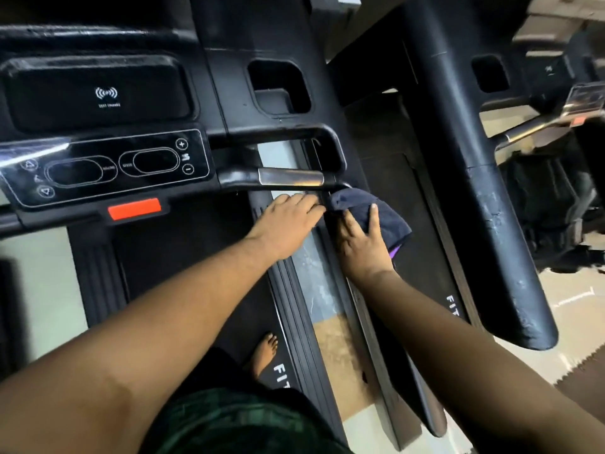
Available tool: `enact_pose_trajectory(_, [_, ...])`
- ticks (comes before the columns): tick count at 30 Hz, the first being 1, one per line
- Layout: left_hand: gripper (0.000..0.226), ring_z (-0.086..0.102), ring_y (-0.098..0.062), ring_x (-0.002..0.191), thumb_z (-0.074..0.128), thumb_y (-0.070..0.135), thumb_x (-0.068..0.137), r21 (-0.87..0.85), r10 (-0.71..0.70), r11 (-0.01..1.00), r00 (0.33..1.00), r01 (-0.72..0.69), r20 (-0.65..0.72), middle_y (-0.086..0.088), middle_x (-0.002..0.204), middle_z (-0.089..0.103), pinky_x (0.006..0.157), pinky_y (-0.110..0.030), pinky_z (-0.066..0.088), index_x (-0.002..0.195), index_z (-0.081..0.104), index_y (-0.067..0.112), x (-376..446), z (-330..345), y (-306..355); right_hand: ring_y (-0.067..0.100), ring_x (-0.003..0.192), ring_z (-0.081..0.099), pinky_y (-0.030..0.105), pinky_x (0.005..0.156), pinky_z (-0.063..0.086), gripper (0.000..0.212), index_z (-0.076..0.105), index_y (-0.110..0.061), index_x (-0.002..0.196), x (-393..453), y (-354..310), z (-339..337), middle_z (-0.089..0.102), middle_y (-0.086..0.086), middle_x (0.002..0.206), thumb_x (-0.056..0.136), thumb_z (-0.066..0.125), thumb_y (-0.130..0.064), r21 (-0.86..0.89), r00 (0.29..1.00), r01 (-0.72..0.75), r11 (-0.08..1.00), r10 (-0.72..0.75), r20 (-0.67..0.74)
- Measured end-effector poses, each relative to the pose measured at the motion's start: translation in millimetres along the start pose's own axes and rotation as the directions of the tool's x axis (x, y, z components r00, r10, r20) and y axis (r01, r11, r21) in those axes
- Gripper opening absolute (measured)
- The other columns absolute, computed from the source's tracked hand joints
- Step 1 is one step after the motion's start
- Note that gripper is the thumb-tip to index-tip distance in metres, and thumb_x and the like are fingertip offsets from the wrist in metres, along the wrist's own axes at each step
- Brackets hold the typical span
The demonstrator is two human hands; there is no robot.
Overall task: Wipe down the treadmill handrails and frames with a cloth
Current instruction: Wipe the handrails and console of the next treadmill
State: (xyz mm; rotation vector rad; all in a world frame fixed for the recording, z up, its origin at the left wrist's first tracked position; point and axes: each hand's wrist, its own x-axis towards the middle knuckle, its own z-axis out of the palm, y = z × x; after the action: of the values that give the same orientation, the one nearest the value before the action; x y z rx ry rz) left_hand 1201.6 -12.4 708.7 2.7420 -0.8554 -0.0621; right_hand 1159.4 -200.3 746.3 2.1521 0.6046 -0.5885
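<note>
Both hands are out front: the right hand (361, 244) grips a dark cloth (366, 208) bunched against the end of the treadmill handrail (289, 177), the left hand (284, 224) lies flat and relaxed just beside it, fingers reaching under the rail. Console (108, 165) with a red stop tab (134, 208) sits left. A bare foot (263, 353) stands on the belt (183, 273). Second treadmill (468, 178) on the right, tan floor mat (569, 309) beyond.

Open belt (183, 257) at 7 o'clock, console (108, 165) blocking 10 o'clock, handrail (484, 178) walling 2 o'clock, grip bar (288, 176) across 12 o'clock
</note>
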Motion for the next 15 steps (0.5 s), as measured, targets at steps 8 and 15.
enact_pose_trajectory(8, [0.053, 0.056, -0.028, 0.125, 0.071, 0.011, 0.079, 0.143, 0.154, 0.98, 0.98, -0.136, -0.126, -0.006, 0.137, 0.058, 0.102, -0.046, 0.045, 0.131, 0.062, 0.018, 1.0, -10.6, 7.5, 0.038, 0.154, 0.008, 0.074, 0.115, -0.004, 0.058, 0.029, -0.012, 0.16, -1.8, 6.1, -15.1, 0.018, 0.013, 0.168, 0.106, 0.032, -0.036, -0.018, 0.999, 0.05, 0.999, -0.05, -0.011])
enact_pose_trajectory(15, [0.07, 0.004, -0.032, 0.16, 0.014, 0.014, 0.094, 0.489, 0.038, 0.871, 0.999, -0.043, 0.019, -0.012, 0.172, 0.011, 0.119, -0.072, 0.01, 0.163, 0.013, 0.01, 10.1, -31.1, 3.9, 0.027, 0.156, -0.02, 0.091, 0.099, -0.003, 0.069, 0.016, -0.016, 0.164, -33.5, -5.6, 19.0, 0.0, 0.007, 0.172, 0.106, 0.035, -0.047, 0.063, 0.996, -0.012, 0.998, 0.006, 0.086])
